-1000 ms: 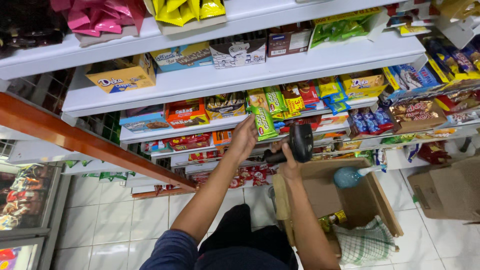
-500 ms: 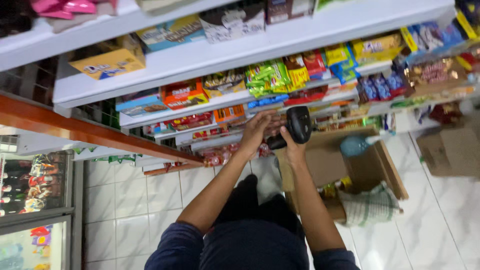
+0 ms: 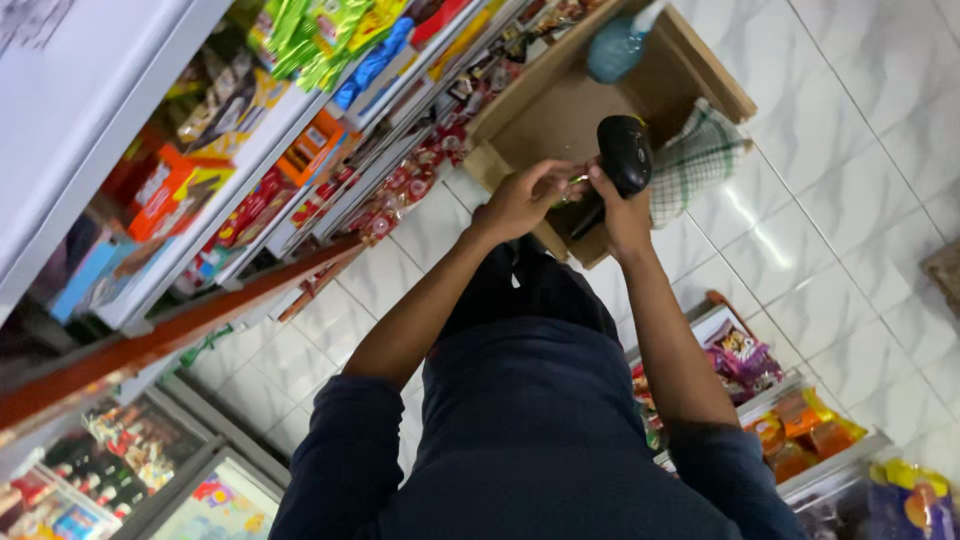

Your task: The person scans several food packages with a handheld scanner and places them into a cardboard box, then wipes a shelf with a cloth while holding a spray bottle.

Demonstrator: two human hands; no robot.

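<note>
White floor tiles lie below; the right hand (image 3: 628, 205) grips a black scanner (image 3: 624, 152), while the left hand (image 3: 520, 198) pinches something small, too blurred to identify.

Free room mostly over the white glossy tiled floor (image 3: 860, 200), to the right of the right hand (image 3: 625, 205) and the black handheld scanner (image 3: 625, 152). Blocked just beyond both hands by the open brown cardboard box (image 3: 560, 110), with a green-and-white checked cloth (image 3: 700, 160) over its near edge and a pale blue round object (image 3: 612, 50) at its far side. To the left of the left hand (image 3: 520, 200), closed off by white shop shelves (image 3: 110, 130) packed with colourful snack packets (image 3: 320, 35). Only a narrow strip of floor between shelves and box. Lower right, clear display bins of wrapped snacks (image 3: 790, 430) close beside the right arm.
</note>
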